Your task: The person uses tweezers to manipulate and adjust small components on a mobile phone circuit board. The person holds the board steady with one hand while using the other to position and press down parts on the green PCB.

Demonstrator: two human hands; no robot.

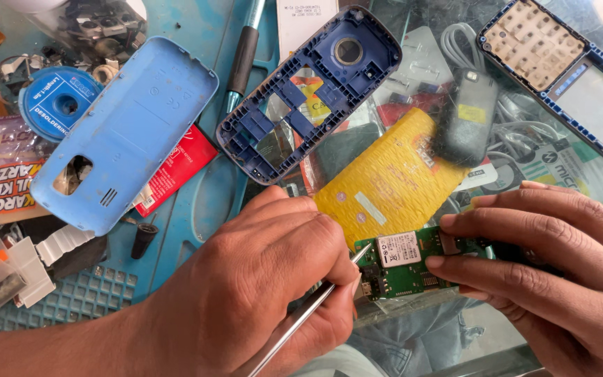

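Left hand (259,279): closed in a pinch around a thin metal tool (308,314), gripped like a pen; the tool's tip reaches the left edge of the circuit board.

Right hand (553,272): fingers extended and pressed onto a green circuit board (403,269) from the right, thumb side under it, holding it just above the tabletop's near edge.

Circuit board: green, small, with a white label on its upper face and a connector at its lower left corner; sits between the two hands, low centre of view.

Yellow cover (392,178): textured, lying just behind the board, touching or overlapping it at the lower end; cannot tell which.

Dark blue phone frame (308,94): empty, round camera hole at the top, lying diagonally at centre.

Light blue back cover (130,132): inner face up, left of the frame.

Front panel with keypad (560,73): blue-edged, top right corner.

Dark phone piece (467,115): blurred, beside the yellow cover.

Blue spool (57,105): round, far left, near a pile of small metal parts.

Red packet (176,171): partly under the light blue cover.

Tabletop (204,202): blue mat at left, glass at right.
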